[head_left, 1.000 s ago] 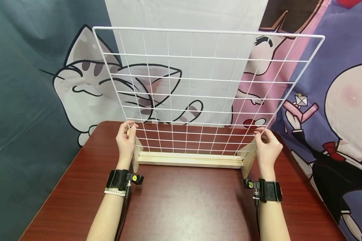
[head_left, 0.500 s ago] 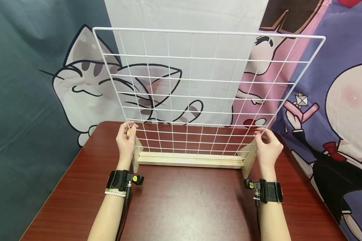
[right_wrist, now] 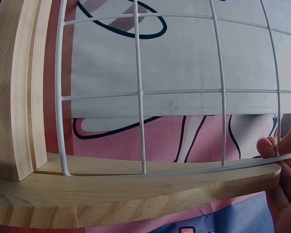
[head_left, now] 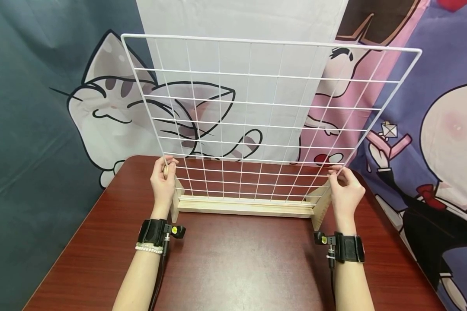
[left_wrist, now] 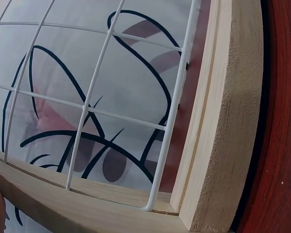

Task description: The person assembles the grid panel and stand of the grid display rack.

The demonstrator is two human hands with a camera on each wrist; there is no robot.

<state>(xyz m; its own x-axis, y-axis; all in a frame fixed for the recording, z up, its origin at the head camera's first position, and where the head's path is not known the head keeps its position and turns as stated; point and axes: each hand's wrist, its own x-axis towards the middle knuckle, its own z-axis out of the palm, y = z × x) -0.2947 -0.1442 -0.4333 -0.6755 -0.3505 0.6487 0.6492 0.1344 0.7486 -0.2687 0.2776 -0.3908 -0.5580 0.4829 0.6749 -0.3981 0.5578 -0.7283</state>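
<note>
Behind, cartoon backdrop (head_left: 101, 108); red-brown table (head_left: 237, 259).

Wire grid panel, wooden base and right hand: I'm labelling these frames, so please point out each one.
wire grid panel (head_left: 249, 108), head view, on a crossing near the panel's middle.
wooden base (head_left: 245, 208), head view, front face of the long rail.
right hand (head_left: 345, 190), head view, back of the hand.

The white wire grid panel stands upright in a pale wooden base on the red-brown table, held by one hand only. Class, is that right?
Not quite. The white wire grid panel is held by both hands: left hand and right hand each grip a side edge, as the head view shows. It does stand in the pale wooden base.
</note>
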